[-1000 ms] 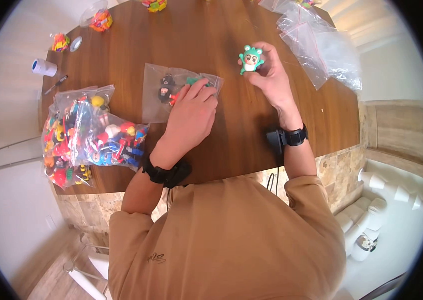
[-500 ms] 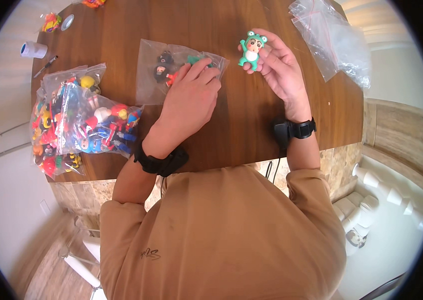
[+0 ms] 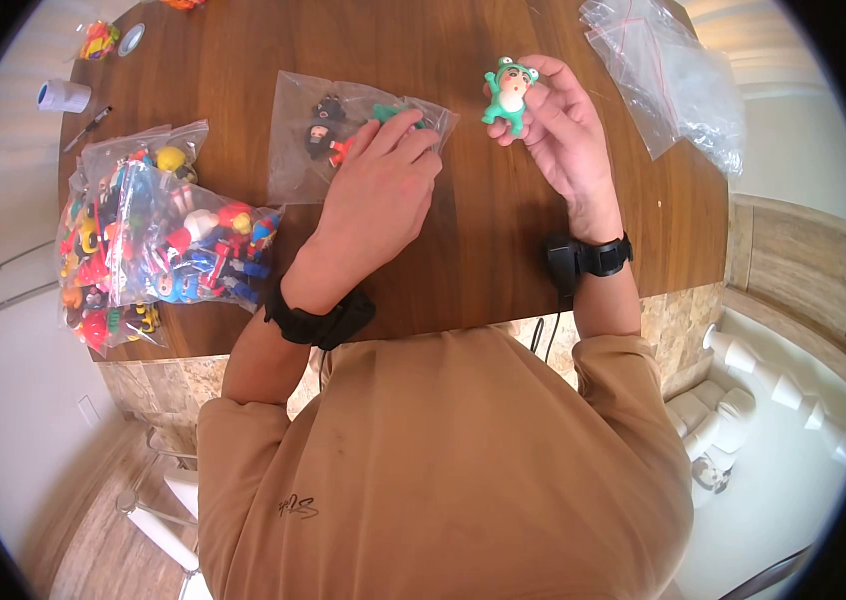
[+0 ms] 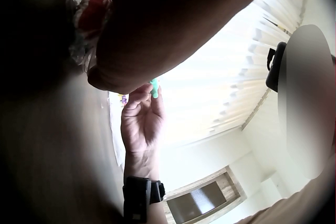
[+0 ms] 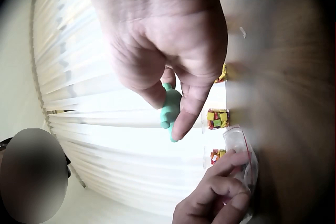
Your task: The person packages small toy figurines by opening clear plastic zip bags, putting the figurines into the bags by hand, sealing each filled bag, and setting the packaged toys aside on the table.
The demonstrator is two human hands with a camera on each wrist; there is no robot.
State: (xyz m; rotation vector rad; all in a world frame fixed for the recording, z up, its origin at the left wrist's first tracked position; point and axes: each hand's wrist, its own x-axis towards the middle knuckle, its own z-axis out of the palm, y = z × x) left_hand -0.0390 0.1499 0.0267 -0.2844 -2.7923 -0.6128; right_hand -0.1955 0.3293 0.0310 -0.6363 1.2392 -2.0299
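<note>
In the head view my right hand [image 3: 573,130] holds up a small green frog-suit figurine [image 3: 511,97], pinched between thumb and fingers, its face towards me. The right wrist view shows the green figurine [image 5: 170,109] from behind, between the fingertips. My left hand [image 3: 383,190] rests over the right part of a clear zip bag [image 3: 293,165] lying on the table, fingers loosely bent. Inside the bag are a dark figurine [image 3: 320,138], a red one [image 3: 339,153] and a teal piece [image 3: 383,113], partly covered by the fingers.
Full bags of colourful figurines [image 3: 168,235] lie on the wooden table's left side. Behind them are a marker [image 3: 88,130], a white roll [image 3: 64,97], a round lid [image 3: 132,39] and a cup of bright pieces [image 3: 99,40]. Flat plastic bags [image 3: 678,95] lie at the far right.
The right hand has turned the frog figurine to a tilt and moved its thumb onto the figurine's side. My left hand has stayed on the bag. The head view has shifted slightly.
</note>
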